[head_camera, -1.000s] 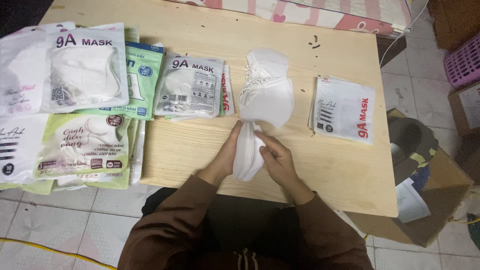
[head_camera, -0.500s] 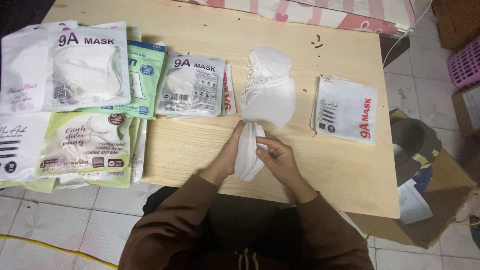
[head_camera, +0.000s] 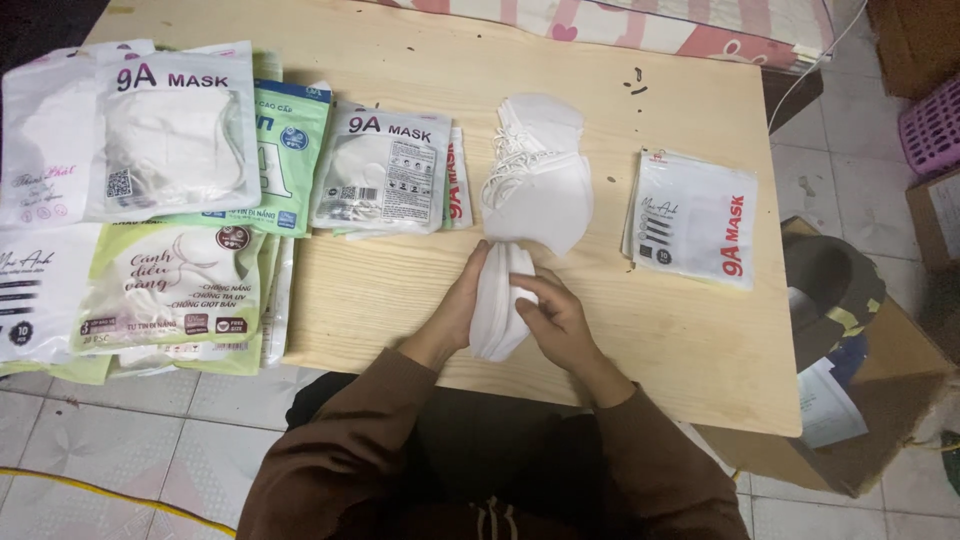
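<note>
table (head_camera: 640, 330): light wood, bare strip along near edge and right of hands, far edge against bedding
left packs (head_camera: 170, 190): overlapping sealed pouches with white masks inside, hanging off left edge
middle pouch (head_camera: 385, 170): sealed, mask inside
right pouch (head_camera: 692, 218): flat, near right edge
loose masks (head_camera: 538, 180): white pile, unbagged, centre
held stack (head_camera: 500, 305): folded white masks, near front edge, touching pile
left hand (head_camera: 458, 312): fingers closed on stack's left side
right hand (head_camera: 553, 315): fingers curled, gripping right side

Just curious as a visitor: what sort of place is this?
Probably a home workspace for packing face masks: a wooden table on tiled floor, loose white masks in a pile, and packaged mask bags laid out beside them.
</note>
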